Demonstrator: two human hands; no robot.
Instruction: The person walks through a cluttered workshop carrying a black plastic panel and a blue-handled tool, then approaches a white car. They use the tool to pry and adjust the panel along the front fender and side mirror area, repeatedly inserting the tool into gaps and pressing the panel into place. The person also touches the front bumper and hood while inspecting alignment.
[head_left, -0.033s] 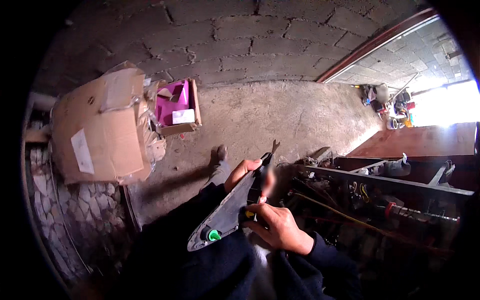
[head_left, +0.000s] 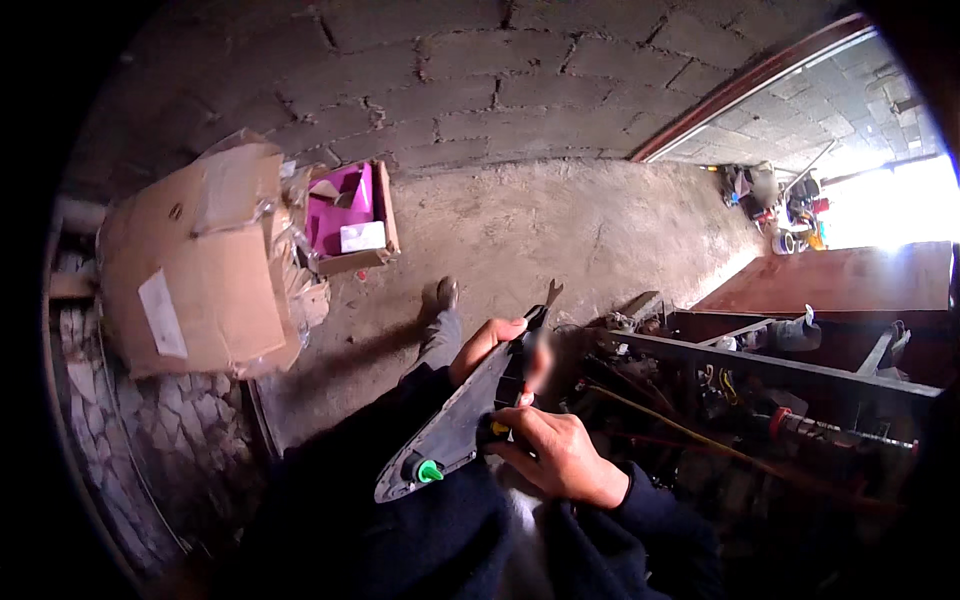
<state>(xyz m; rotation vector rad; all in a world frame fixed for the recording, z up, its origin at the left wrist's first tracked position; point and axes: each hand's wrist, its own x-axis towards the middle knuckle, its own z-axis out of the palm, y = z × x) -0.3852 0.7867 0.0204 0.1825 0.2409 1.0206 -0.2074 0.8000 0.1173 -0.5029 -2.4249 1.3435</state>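
Note:
My left hand [head_left: 485, 348] is closed on the upper end of a dark, roughly triangular plastic panel [head_left: 445, 425], its thumb pressed along the edge. The panel tilts down toward my body, and a bright green clip [head_left: 429, 471] sits at its lower tip. My right hand [head_left: 565, 455] is beside the panel's right edge, its fingers pinched round a small yellow-and-black piece [head_left: 499, 428]. A bit of red shows by the right fingertips. Past the panel's top sticks a forked metal end [head_left: 553, 291], like an open-ended wrench. A patch between my hands is blurred.
A large cardboard box [head_left: 200, 260] and an open carton with purple contents [head_left: 385, 215] stand at the left. To the right is a metal frame [head_left: 780, 362] with cables and cluttered parts. A block wall [head_left: 470, 65] lies beyond the concrete floor [head_left: 500, 220]; daylight enters far right.
The view has shifted very slightly, so more of my shoe and trouser leg shows. Both hands keep the same hold on the panel and the small yellow-and-black piece.

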